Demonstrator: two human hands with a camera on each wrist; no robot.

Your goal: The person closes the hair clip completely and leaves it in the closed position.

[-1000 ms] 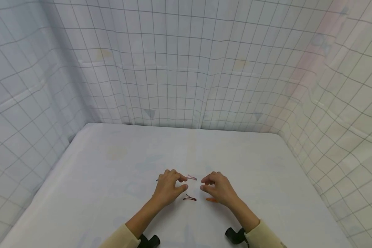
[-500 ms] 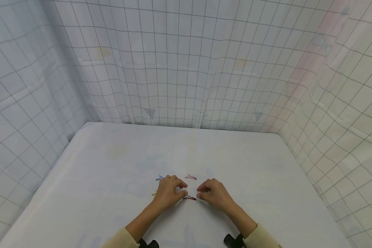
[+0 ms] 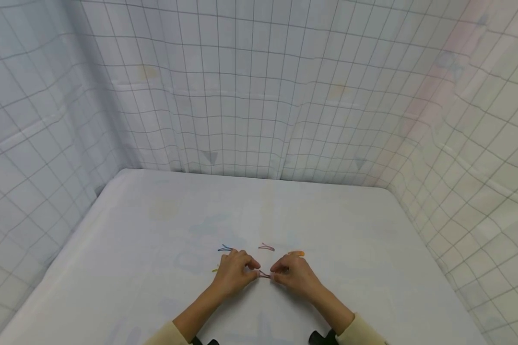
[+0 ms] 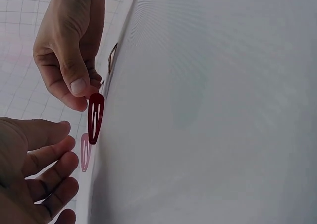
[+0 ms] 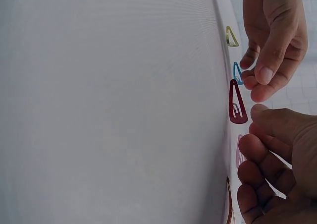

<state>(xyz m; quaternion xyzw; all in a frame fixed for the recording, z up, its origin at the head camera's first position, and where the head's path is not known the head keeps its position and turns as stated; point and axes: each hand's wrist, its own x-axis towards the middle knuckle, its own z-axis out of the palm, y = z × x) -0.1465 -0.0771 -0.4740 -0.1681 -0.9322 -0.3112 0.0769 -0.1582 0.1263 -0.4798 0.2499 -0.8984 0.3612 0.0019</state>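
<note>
Fingers of the left hand (image 3: 234,272) were loosely bent, thumb and forefinger apart, tips near the narrow end of the red hair clip (image 4: 95,119). Those of the right hand (image 3: 297,277) were curved, thumb and forefinger close together at its wide end; whether they gripped it could not be told.

Red hair clip: one, slotted, placed between the two hands above or on the white-covered table (image 3: 155,230); contact with the cloth unclear.

Pink clip (image 3: 266,247): one, lay beyond the red, between the hands.

Blue clip (image 3: 225,248): one, lay just beyond the left hand, partly covered by it.

Yellow clip (image 3: 216,270): one, lay to the left of the left hand, mostly hidden.

Orange clip (image 3: 297,253): one, lay just beyond the right hand's knuckles.

Sleeves (image 3: 360,330): two, cream.

Curtain (image 3: 241,72): pale, grid-lined, hung behind the table and at both sides.
</note>
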